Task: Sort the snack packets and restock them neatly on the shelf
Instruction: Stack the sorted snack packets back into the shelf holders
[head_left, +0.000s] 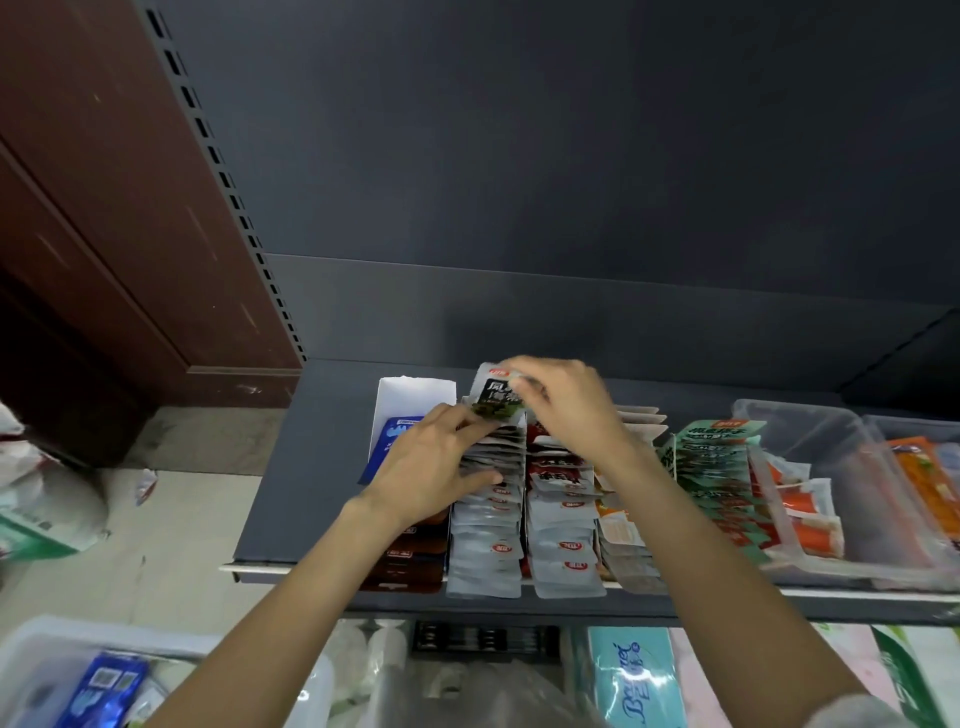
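Nearest to me, below the shelf (270, 499), I saw a clear bin (31, 649) holding blue packets (104, 686); I judged these to be stock not yet sorted, though their kind was blurred.

On the shelf, several rows stood filed front to back: dark red packets (402, 564), silver packets (485, 551), a second silver-and-red row (563, 545), a pale row (626, 551) and green packets (719, 467). I judged most restocking at this section complete.

The left hand (434, 467) lay with fingers extended against the silver row, steadying it. The right hand (563, 405) pinched a single dark packet (493, 392) at its top edge, upright at the rear of that row and touching it.

Further back, a white box (415, 400) held a blue packet (397, 434) and looked largely unfilled. Clear trays (810, 431) at right held orange packets (810, 519). Remaining work, in my estimate: seating this packet and filling that box.
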